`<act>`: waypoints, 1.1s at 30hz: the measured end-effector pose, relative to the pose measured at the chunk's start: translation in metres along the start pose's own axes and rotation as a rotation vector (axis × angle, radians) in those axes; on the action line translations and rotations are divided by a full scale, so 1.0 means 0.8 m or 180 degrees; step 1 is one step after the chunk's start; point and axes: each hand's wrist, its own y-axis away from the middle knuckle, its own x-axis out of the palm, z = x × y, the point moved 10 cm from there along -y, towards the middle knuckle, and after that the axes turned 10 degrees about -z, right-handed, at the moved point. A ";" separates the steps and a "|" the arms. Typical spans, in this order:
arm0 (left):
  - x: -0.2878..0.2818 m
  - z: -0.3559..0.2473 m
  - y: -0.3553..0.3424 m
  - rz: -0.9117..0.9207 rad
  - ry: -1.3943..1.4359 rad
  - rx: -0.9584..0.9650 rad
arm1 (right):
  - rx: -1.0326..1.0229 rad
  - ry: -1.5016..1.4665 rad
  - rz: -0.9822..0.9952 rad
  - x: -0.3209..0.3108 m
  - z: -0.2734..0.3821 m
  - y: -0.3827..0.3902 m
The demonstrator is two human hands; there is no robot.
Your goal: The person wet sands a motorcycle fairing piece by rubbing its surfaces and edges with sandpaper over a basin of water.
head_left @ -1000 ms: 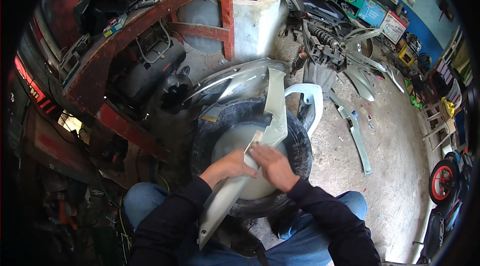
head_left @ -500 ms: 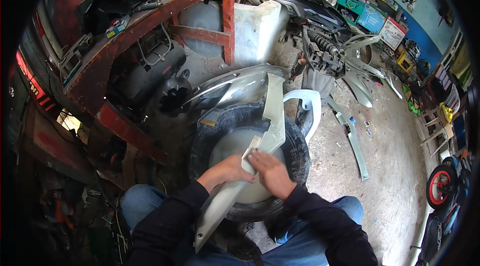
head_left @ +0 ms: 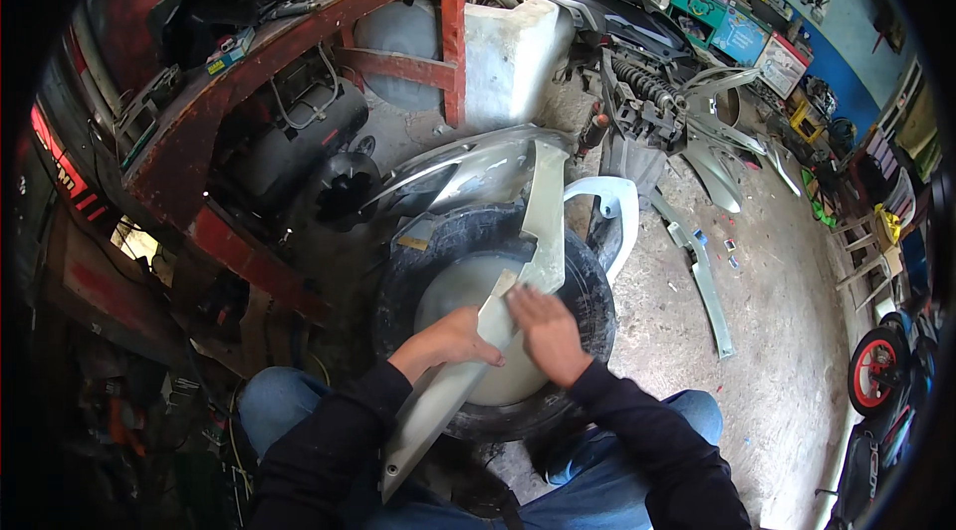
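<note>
The left hand (head_left: 448,339) lays its thumb over a pale motorcycle body panel (head_left: 543,216), apparently gripping it, its other fingers partly hidden. At two o'clock from it, the right hand (head_left: 550,336) presses bent fingers, close together, on the panel's edge; whether they hold a pad, I cannot tell. The panel slants from seven to one o'clock across a black tub (head_left: 596,316). Should damp fingers lose grip under sideways pressure, it could swivel or drop into the cloudy liquid (head_left: 453,291). Heavy pressure near the notch might crack the narrow section. The one o'clock end has no hand on it, so a twist could knock it against the white grab rail (head_left: 627,216) or, toward twelve, the silver fairing (head_left: 488,166).
</note>
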 end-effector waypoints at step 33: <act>0.010 -0.021 -0.003 0.0310 0.0303 0.0028 | 0.0240 -0.1027 -0.0330 -0.032 -0.010 0.005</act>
